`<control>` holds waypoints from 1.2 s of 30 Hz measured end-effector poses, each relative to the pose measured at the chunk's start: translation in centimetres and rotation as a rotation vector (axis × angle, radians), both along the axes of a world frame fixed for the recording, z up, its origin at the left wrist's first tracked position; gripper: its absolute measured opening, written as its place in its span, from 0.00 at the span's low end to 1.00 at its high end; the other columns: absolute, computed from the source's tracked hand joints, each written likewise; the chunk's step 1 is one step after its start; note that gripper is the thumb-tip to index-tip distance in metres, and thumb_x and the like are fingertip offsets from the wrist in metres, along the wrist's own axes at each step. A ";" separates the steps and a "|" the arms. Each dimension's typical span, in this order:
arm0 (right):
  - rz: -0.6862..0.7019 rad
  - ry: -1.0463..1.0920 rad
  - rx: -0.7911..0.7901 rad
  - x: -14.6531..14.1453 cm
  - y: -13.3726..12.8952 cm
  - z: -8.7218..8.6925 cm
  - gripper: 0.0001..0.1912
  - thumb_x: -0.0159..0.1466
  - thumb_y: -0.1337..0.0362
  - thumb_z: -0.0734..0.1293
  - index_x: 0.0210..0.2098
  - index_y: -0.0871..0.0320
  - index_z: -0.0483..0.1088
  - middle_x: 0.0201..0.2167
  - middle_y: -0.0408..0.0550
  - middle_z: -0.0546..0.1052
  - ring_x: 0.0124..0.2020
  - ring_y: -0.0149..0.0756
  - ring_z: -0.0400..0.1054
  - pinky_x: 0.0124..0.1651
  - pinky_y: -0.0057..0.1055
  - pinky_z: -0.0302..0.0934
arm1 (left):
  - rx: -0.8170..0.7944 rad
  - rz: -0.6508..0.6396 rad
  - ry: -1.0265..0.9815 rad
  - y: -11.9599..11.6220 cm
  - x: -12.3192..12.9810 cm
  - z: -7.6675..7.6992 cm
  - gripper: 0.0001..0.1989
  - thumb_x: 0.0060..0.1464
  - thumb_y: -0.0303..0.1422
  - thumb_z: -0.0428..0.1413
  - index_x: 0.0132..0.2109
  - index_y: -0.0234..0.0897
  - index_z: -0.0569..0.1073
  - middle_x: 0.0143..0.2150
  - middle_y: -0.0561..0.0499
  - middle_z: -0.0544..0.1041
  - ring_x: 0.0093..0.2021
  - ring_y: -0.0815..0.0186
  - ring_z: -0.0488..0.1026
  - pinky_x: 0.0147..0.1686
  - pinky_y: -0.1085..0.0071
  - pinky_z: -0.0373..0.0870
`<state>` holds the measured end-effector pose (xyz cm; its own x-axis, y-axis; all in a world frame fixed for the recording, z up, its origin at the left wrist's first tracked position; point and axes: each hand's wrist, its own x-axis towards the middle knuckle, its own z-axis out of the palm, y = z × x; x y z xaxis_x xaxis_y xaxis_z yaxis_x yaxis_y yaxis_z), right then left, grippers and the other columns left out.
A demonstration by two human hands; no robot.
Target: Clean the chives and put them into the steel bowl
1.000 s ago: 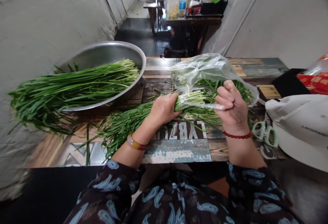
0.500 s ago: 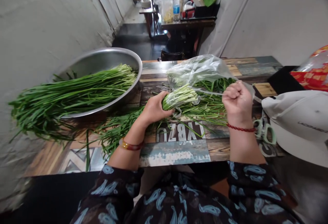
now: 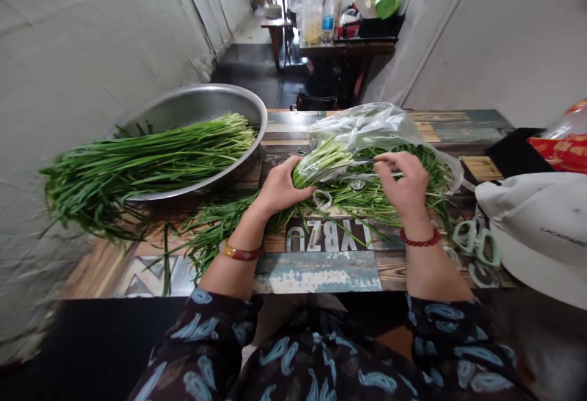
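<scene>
My left hand (image 3: pixel 285 188) is closed around a bunch of garlic chives (image 3: pixel 324 159), its pale stem ends pointing up and to the right. Clear plastic is wrapped around those stems. Just right of the bunch, my right hand (image 3: pixel 404 182) has its fingers bent in a pinch, with a thin clear plastic strip (image 3: pixel 364 161) running to the fingertips. Loose chives (image 3: pixel 367 199) lie on the table under both hands. Behind them rests a clear plastic bag (image 3: pixel 380 123), partly over the greens.
A large metal basin (image 3: pixel 250 104) at left holds a big heap of chives (image 3: pixel 160 156), leaves hanging over its rim. Green-handled scissors (image 3: pixel 477 243) and a white cap (image 3: pixel 536 230) lie at right. Farther back, another table (image 3: pixel 348 47) carries a water bottle (image 3: pixel 328 13) and bags.
My right hand has moved left, from a raised fist beside the bag to near the wrapped stems. My left hand keeps its hold on the bunch. The view has shifted slightly.
</scene>
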<state>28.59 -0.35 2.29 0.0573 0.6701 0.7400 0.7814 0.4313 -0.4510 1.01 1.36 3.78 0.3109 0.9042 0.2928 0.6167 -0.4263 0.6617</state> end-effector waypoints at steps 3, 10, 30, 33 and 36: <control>0.184 -0.216 -0.088 -2.5 -0.9 -0.5 0.17 0.64 0.50 0.67 0.42 0.56 0.76 0.43 0.53 0.80 0.47 0.45 0.71 0.50 0.42 0.63 | 0.008 -0.008 0.050 -0.1 0.5 -0.5 0.23 0.44 0.37 0.63 0.49 0.35 0.72 0.42 0.48 0.79 0.41 0.59 0.76 0.42 0.67 0.70; 0.504 -0.115 -0.251 -5.4 -1.9 -0.3 0.09 0.67 0.59 0.65 0.35 0.54 0.77 0.36 0.48 0.81 0.40 0.41 0.72 0.48 0.41 0.64 | 0.026 0.037 0.135 -0.2 0.6 -1.1 0.22 0.46 0.38 0.62 0.50 0.38 0.71 0.42 0.49 0.79 0.41 0.58 0.77 0.40 0.67 0.70; 0.440 1.732 -0.093 3.2 -0.1 2.5 0.11 0.68 0.63 0.63 0.28 0.55 0.64 0.22 0.34 0.64 0.17 0.21 0.57 0.20 0.18 0.59 | 0.018 0.011 0.119 -0.2 0.1 0.2 0.22 0.45 0.38 0.62 0.48 0.36 0.72 0.39 0.50 0.79 0.38 0.62 0.75 0.40 0.69 0.70; 0.268 1.502 -0.012 3.7 0.1 2.4 0.10 0.66 0.65 0.63 0.27 0.55 0.64 0.18 0.32 0.59 0.13 0.20 0.45 0.13 0.19 0.43 | 0.011 0.061 -0.016 0.4 -0.8 0.4 0.21 0.43 0.38 0.64 0.45 0.34 0.73 0.39 0.50 0.78 0.39 0.62 0.74 0.41 0.69 0.70; 0.170 1.070 -0.038 2.4 0.0 1.8 0.10 0.65 0.60 0.64 0.29 0.55 0.69 0.18 0.34 0.64 0.14 0.22 0.50 0.16 0.20 0.44 | 0.006 0.089 -0.109 0.6 -1.3 0.6 0.22 0.43 0.39 0.64 0.45 0.33 0.73 0.40 0.49 0.78 0.40 0.61 0.75 0.42 0.68 0.71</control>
<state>31.02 -0.37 4.07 0.5651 0.7517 0.3400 -0.0941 0.4682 -0.8786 -0.26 1.94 4.34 0.1955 0.9249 0.3261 0.5767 -0.3773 0.7246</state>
